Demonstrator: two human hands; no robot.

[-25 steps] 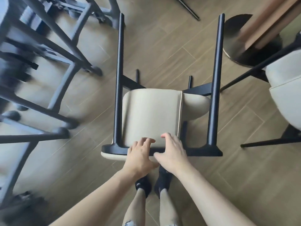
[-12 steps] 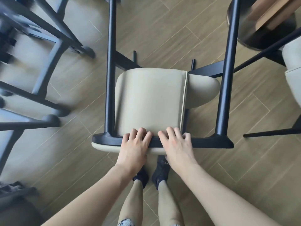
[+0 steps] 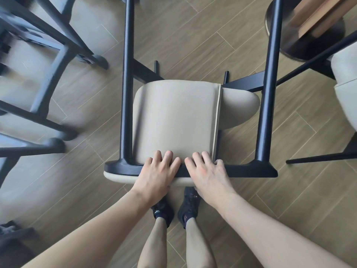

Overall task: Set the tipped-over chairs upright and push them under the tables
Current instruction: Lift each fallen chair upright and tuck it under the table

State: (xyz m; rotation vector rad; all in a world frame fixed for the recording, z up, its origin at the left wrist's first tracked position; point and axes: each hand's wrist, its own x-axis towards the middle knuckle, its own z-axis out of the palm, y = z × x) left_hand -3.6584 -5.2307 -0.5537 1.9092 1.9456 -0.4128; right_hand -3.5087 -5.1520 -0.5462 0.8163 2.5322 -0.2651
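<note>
Where the fingers (image 3: 170,157) of the left hand (image 3: 154,176) curl over the black top rail (image 3: 249,169) of the chair (image 3: 173,118), they grip it just left of centre; thumb hidden beneath. Right hand (image 3: 208,175): fingers likewise curled over the same rail, just beside the left, gripping; thumb tucked under the rail's pale padded underside.

Chair: beige upholstered backrest seen from above and behind, beige seat cushion (image 3: 239,109) showing past its right edge, two black uprights running away from the rail toward the top of the view. Stands on the wood-plank floor (image 3: 193,39), directly in front of the person's feet in dark shoes (image 3: 188,206). Whether all its legs touch the floor cannot be told.

Left side: dark frames of other chairs (image 3: 48,60), blurred, well apart from the held one.

Upper right: round black table base (image 3: 289,43) with a wooden column (image 3: 316,18) rising from it, near the chair's right upright.

Right edge: second beige chair (image 3: 345,82) with thin black legs, beside the table base.
</note>
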